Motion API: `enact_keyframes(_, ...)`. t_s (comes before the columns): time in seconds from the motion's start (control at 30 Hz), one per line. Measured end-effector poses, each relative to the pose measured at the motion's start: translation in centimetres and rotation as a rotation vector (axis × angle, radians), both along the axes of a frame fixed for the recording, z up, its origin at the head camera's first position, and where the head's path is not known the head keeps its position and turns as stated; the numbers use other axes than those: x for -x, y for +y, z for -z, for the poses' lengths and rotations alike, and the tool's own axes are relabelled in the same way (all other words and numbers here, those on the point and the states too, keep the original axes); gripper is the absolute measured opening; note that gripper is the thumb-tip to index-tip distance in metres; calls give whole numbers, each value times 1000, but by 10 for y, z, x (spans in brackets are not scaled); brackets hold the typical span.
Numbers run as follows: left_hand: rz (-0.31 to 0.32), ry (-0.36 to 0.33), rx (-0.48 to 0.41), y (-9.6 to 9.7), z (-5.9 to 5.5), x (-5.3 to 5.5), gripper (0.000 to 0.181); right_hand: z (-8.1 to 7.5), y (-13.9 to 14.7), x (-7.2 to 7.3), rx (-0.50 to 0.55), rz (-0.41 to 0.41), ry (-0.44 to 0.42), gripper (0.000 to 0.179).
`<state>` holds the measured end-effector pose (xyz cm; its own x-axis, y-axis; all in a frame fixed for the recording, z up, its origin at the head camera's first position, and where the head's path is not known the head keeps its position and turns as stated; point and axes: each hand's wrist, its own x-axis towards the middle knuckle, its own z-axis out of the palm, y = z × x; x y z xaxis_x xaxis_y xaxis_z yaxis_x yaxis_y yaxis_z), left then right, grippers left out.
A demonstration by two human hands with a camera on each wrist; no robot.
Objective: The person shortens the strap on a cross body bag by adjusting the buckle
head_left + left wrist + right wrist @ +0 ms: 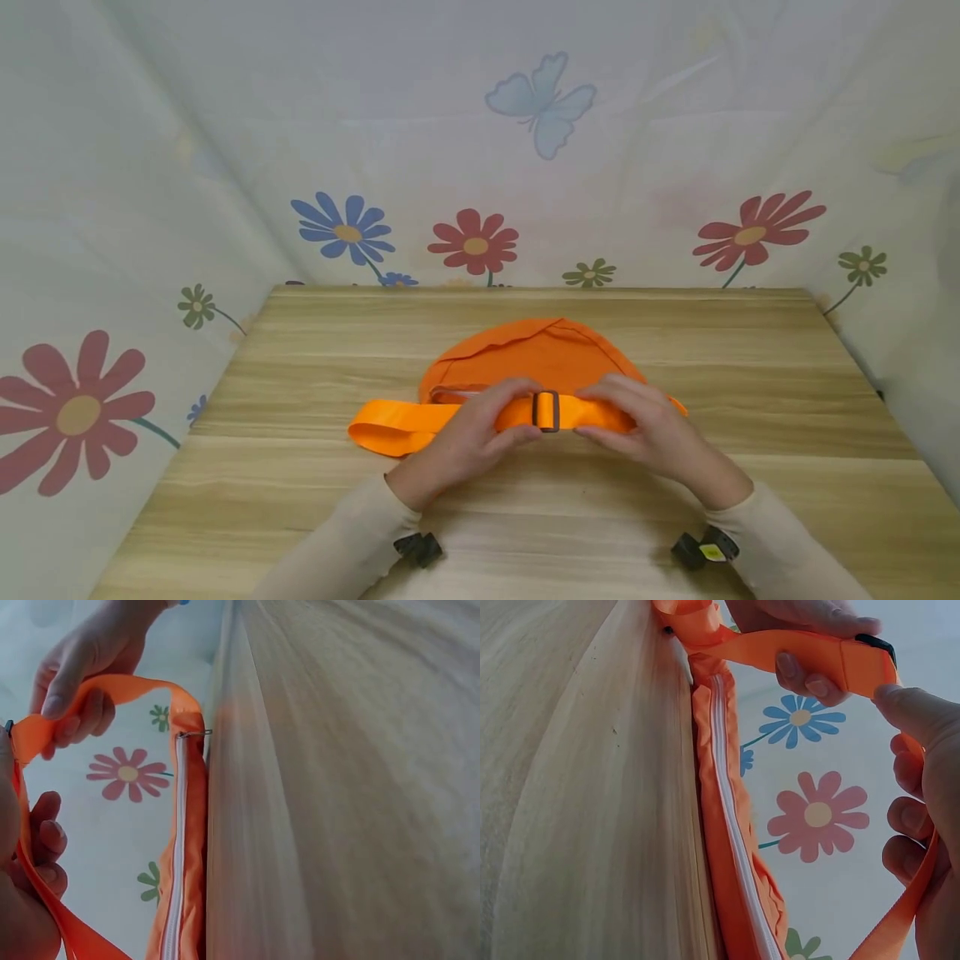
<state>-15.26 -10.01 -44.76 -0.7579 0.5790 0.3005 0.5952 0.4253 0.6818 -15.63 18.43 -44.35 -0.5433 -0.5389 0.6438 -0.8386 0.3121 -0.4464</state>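
Left hand: grasps the orange strap between thumb and fingers, just left of the buckle.
Right hand: grasps the same strap on the buckle's right side, thumb below and fingers above in the head view.
Buckle: dark, rectangular, threaded on the strap, between the two hands.
Strap loop: folds back on itself beyond the left hand, out to the left.
Bag: orange, with a rounded upper edge, lying on the desk directly beyond the hands, near its middle.
Zipper: white, running along the bag's side; a small metal pull sits near one end.
Desk: wood-grained, under bag and forearms.
Sleeves: pale, with a small black device at each wrist.
Backdrop: whitish, printed with colourful flowers and a blue butterfly.
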Motion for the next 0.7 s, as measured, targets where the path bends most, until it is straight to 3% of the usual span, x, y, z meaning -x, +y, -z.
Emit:
enact_keyframes(0.37,31,98,33,11,0,3,50,-4,-9,0,-65,-10,11,38)
enact_keyframes(0.5,-10,67,72,12,-2,1,49,-2,-6,-1,-93,39,45,42)
enact_keyframes(0.7,-110,-62,54,9,-5,0,47,5,13,2,-95,131,56,47)
